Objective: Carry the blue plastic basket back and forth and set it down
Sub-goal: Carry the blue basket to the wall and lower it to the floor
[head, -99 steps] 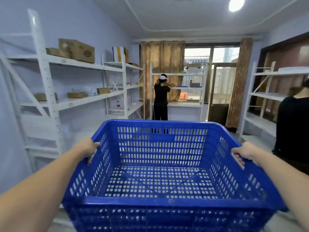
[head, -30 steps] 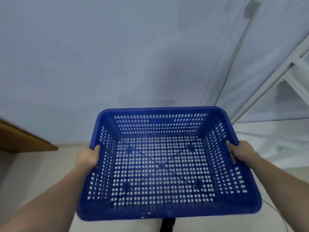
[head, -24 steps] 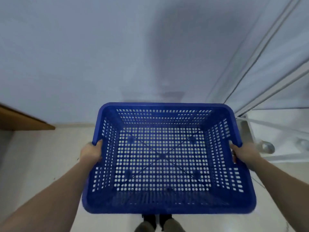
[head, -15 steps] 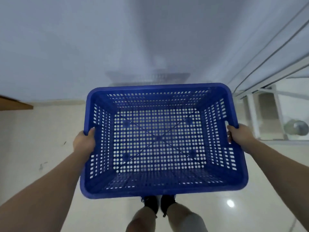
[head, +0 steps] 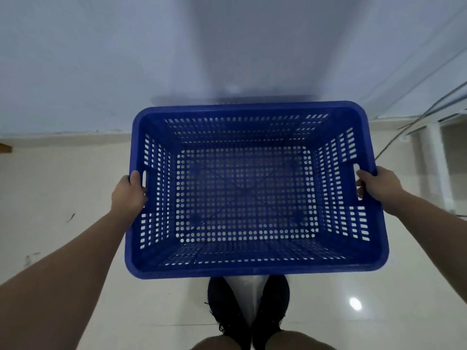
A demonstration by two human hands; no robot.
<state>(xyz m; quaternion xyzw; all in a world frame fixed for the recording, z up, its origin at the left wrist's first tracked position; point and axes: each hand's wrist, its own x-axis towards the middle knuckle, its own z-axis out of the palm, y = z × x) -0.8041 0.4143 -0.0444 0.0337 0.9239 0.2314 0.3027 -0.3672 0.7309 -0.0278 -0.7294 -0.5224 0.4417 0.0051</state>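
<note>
Squarely in the middle of the view sits the blue plastic basket (head: 252, 190), seen from above with its open top facing the camera. Its walls are pierced with rows of slots and its bottom with round holes, and nothing lies inside it. Whether its underside touches the floor or hangs just above it cannot be told.

At the basket's left wall the left hand (head: 127, 195) is clamped on the rim beside the handle slot, thumb on top and fingers wrapped to the outside. At the basket's right wall the right hand (head: 379, 186) grips the rim at the matching slot in the same way. Both bare forearms run back from the basket toward the lower corners.

Just below the basket's near edge stand two dark shoes (head: 249, 309), close together, with bare knees at the bottom edge. Around the basket spreads a glossy pale tiled floor (head: 75, 178). Beyond the basket's far edge rises a pale bluish wall (head: 126, 59). To the basket's right stands a white shelf frame (head: 438, 162), with a thin cable (head: 414, 122) slanting past it.
</note>
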